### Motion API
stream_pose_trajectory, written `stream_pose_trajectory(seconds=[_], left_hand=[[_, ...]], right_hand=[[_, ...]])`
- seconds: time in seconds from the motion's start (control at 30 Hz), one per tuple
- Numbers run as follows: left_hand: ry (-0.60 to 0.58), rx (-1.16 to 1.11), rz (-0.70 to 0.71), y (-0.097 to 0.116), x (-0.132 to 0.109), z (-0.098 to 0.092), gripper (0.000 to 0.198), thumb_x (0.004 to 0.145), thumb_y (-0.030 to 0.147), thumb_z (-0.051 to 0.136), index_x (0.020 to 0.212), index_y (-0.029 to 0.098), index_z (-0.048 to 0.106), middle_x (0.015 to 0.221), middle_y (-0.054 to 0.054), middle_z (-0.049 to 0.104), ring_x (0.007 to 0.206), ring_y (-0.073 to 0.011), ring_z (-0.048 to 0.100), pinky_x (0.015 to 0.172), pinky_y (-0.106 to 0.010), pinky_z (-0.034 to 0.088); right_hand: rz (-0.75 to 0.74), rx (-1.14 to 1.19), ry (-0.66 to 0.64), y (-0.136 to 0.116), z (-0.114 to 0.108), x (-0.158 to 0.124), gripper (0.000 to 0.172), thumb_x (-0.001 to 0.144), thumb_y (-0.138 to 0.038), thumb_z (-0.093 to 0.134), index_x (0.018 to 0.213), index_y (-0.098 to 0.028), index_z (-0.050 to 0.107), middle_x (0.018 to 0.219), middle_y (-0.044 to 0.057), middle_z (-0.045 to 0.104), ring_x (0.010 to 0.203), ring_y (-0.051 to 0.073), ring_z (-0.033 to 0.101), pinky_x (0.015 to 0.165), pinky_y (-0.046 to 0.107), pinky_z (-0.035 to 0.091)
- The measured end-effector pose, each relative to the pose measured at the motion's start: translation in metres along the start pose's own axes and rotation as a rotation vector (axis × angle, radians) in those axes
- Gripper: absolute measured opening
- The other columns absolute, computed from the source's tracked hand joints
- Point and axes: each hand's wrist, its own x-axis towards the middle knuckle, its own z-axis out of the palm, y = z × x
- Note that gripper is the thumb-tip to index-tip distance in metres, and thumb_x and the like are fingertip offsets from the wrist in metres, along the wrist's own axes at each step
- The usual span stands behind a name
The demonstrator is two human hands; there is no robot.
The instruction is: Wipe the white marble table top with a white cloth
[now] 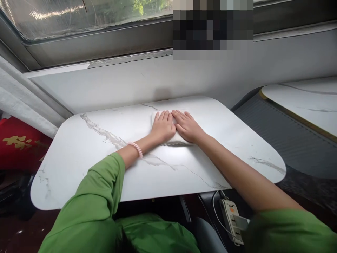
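Observation:
Side by side, both hands lie flat on a folded white cloth (172,140) near the far middle of a white marbled table (105,175). My left hand (163,127) presses the cloth with fingers stretched forward; a pink bead bracelet (136,150) circles that wrist. My right hand (187,126) rests on the cloth's right part, its fingers also extended and pointing forward to the left. The two hands touch or nearly touch at the thumbs. Much of the cloth is hidden under them.
A wall (118,82) and window frame (105,44) border the table's far side. To the left hang a white curtain (23,95) and a red item with gold print (21,144). A power strip (231,219) with a cable sits below the front edge. Another marbled table (310,102) stands right.

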Motion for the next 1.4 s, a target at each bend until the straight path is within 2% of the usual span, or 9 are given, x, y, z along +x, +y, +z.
stream_pose_trajectory(seconds=[0.17, 0.3, 0.5, 0.7, 0.9, 1.03, 1.2, 1.3, 1.4], left_hand=[[0.067, 0.017, -0.069, -0.025, 0.056, 0.005, 0.051, 0.095, 0.021, 0.030, 0.142, 0.004, 0.037, 0.151, -0.013, 0.037, 0.141, -0.0220, 0.028, 0.120, -0.039, 0.011], [0.101, 0.040, -0.097, -0.034, 0.075, 0.006, 0.048, 0.094, 0.020, 0.030, 0.138, 0.008, 0.043, 0.148, -0.011, 0.042, 0.139, -0.0209, 0.032, 0.119, -0.039, 0.015], [0.109, 0.060, -0.096, -0.036, 0.077, 0.008, 0.048, 0.094, 0.021, 0.028, 0.139, 0.009, 0.042, 0.148, -0.010, 0.042, 0.139, -0.0204, 0.032, 0.119, -0.041, 0.015], [0.091, 0.063, -0.092, -0.027, 0.058, 0.007, 0.050, 0.095, 0.020, 0.025, 0.142, 0.008, 0.039, 0.151, -0.010, 0.037, 0.141, -0.0206, 0.028, 0.119, -0.043, 0.013], [0.036, 0.071, -0.042, -0.004, 0.016, 0.002, 0.052, 0.096, 0.022, 0.025, 0.144, 0.006, 0.035, 0.154, -0.011, 0.032, 0.143, -0.0219, 0.025, 0.119, -0.044, 0.011], [0.012, 0.089, 0.049, 0.031, -0.039, -0.002, 0.053, 0.096, 0.027, 0.024, 0.145, 0.007, 0.034, 0.154, -0.012, 0.031, 0.143, -0.0221, 0.023, 0.119, -0.044, 0.010], [-0.042, 0.089, 0.131, 0.082, -0.099, -0.005, 0.057, 0.097, 0.035, 0.026, 0.145, 0.006, 0.032, 0.154, -0.014, 0.029, 0.144, -0.0255, 0.021, 0.118, -0.047, 0.011], [-0.065, 0.089, 0.175, 0.102, -0.112, -0.006, 0.058, 0.097, 0.034, 0.025, 0.145, 0.003, 0.030, 0.155, -0.016, 0.027, 0.144, -0.0274, 0.020, 0.118, -0.049, 0.011], [-0.080, 0.094, 0.192, 0.109, -0.112, -0.007, 0.059, 0.096, 0.033, 0.026, 0.145, 0.001, 0.029, 0.155, -0.017, 0.027, 0.144, -0.0286, 0.020, 0.117, -0.050, 0.011]], right_hand=[[0.033, 0.062, 0.066, 0.024, 0.010, 0.058, 0.056, 0.086, -0.022, 0.027, 0.140, -0.012, 0.041, 0.147, 0.012, 0.045, 0.138, 0.026, 0.036, 0.112, 0.050, 0.026], [0.063, 0.048, 0.099, 0.031, 0.016, 0.080, 0.055, 0.085, -0.021, 0.028, 0.136, -0.009, 0.045, 0.144, 0.015, 0.047, 0.135, 0.027, 0.039, 0.111, 0.049, 0.029], [0.051, 0.032, 0.121, 0.032, 0.018, 0.079, 0.055, 0.088, -0.023, 0.027, 0.138, -0.011, 0.044, 0.146, 0.014, 0.046, 0.136, 0.027, 0.039, 0.111, 0.050, 0.029], [0.063, -0.014, 0.070, 0.021, 0.011, 0.061, 0.057, 0.088, -0.021, 0.025, 0.140, -0.006, 0.042, 0.148, 0.014, 0.042, 0.138, 0.025, 0.036, 0.113, 0.047, 0.028], [0.072, -0.051, 0.028, 0.001, 0.001, 0.011, 0.057, 0.090, -0.022, 0.023, 0.142, -0.004, 0.039, 0.150, 0.015, 0.039, 0.139, 0.026, 0.033, 0.114, 0.047, 0.027], [0.037, -0.054, 0.077, -0.010, -0.003, -0.060, 0.057, 0.093, -0.026, 0.021, 0.146, -0.010, 0.033, 0.150, 0.014, 0.040, 0.139, 0.027, 0.034, 0.112, 0.051, 0.029], [-0.062, -0.052, 0.149, -0.019, -0.012, -0.150, 0.059, 0.096, -0.029, 0.022, 0.154, -0.019, 0.012, 0.151, 0.011, 0.039, 0.140, 0.025, 0.033, 0.112, 0.051, 0.029], [-0.043, -0.046, 0.175, -0.019, -0.017, -0.177, 0.059, 0.097, -0.030, 0.024, 0.154, -0.022, 0.011, 0.151, 0.010, 0.039, 0.139, 0.026, 0.033, 0.112, 0.051, 0.029], [-0.024, -0.034, 0.172, -0.018, -0.020, -0.183, 0.058, 0.096, -0.030, 0.023, 0.153, -0.022, 0.014, 0.150, 0.010, 0.040, 0.139, 0.027, 0.034, 0.113, 0.051, 0.028]])
